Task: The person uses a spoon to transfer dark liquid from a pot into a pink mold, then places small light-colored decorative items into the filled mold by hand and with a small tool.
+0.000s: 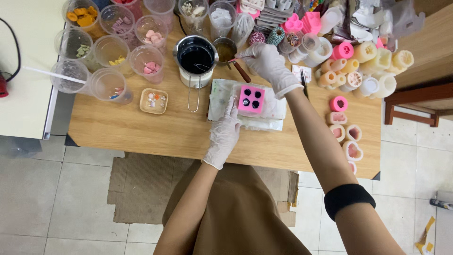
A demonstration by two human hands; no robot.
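Left hand [224,132] steadies the pink mould [251,99], fingers flat. Right hand [266,61] grips a small pot's [225,49] handle; filling cavities seems underway, needing a steady pour.

The scene is evenly and brightly lit, soft shadows are cast toward six o'clock, and edges are slightly bowed.

Pink mould [251,99] with dark cavities; white gloves [222,134]; tan wooden table [141,127]

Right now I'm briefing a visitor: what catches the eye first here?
The bright pink mould with four dark cavities sits mid-table, steadied by the gloved left hand. The right hand holds a brown-handled tool just behind it. Clear cups of coloured pieces crowd the far left.
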